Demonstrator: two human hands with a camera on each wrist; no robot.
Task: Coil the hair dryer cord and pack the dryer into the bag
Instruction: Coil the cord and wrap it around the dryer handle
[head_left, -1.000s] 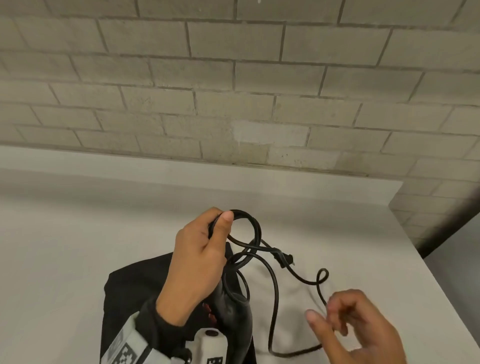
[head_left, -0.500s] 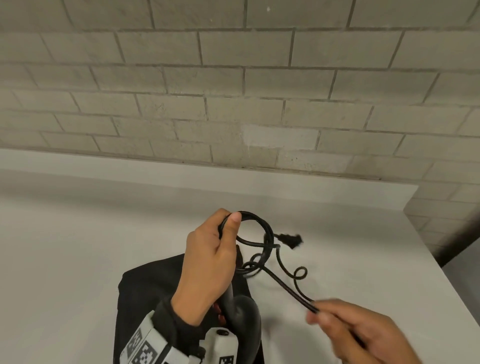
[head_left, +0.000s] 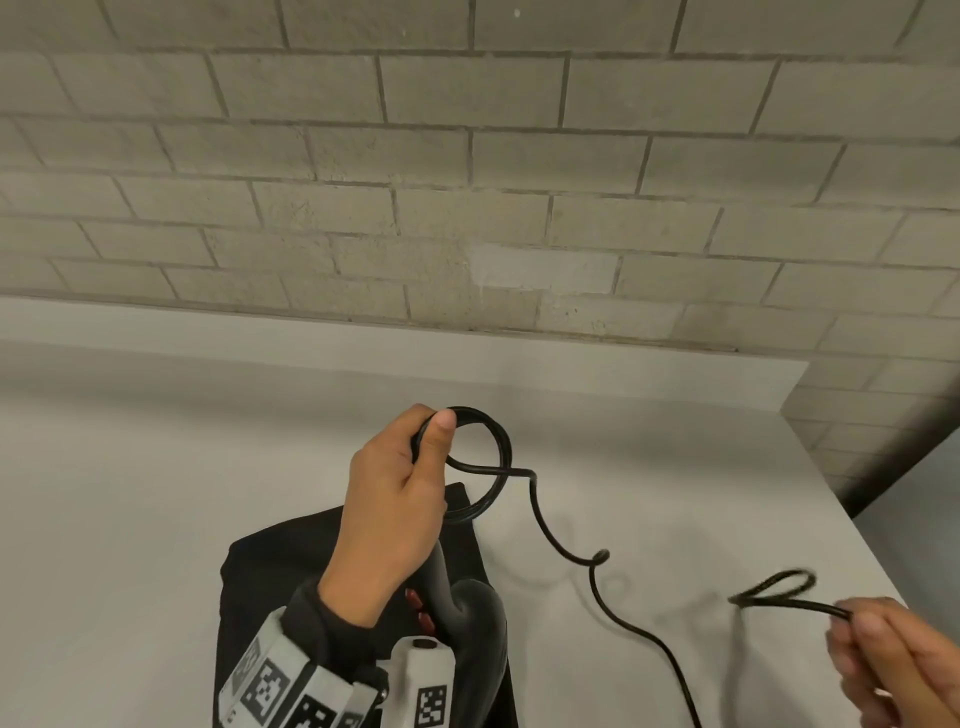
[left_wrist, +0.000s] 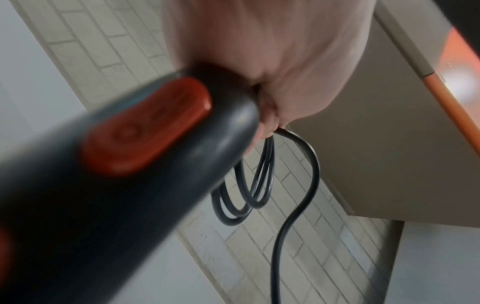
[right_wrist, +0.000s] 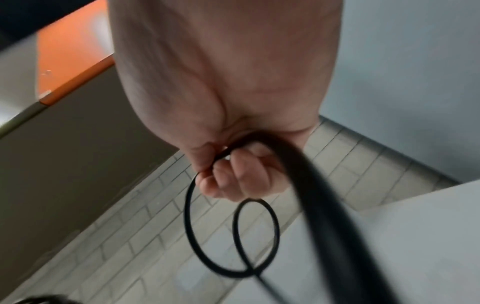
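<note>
**Head view: coiling under way, packing not begun**

Head: left hand (head_left: 397, 512) clamped on dryer (head_left: 475, 634) handle, thumb pinning several finished loops of cord (head_left: 550, 530) at top. Dryer held just above black bag (head_left: 270, 587), which lies flat on white table (head_left: 130, 493). Right hand (head_left: 893, 670) at lower right, pinching a free length of cord; small blurred loop past the fingertips. Slack run between the two hands, kinked midway, dropping out of frame at bottom. Plug not found in this view.

Left wrist: handle with red switch (left_wrist: 148, 127) close to lens, blurred. Three or so loops hanging from the closed fist, one loose strand trailing down.

Right wrist: fingers (right_wrist: 233, 174) curled tight round cord; two thin loops dangling below, thick blurred strand running toward lens.

Progress, judged: partly coiled; a fair length of slack left to gather. Remaining: finish loops, secure bundle, open bag, insert dryer. Bag mouth not discernible; appears shut or folded.
</note>
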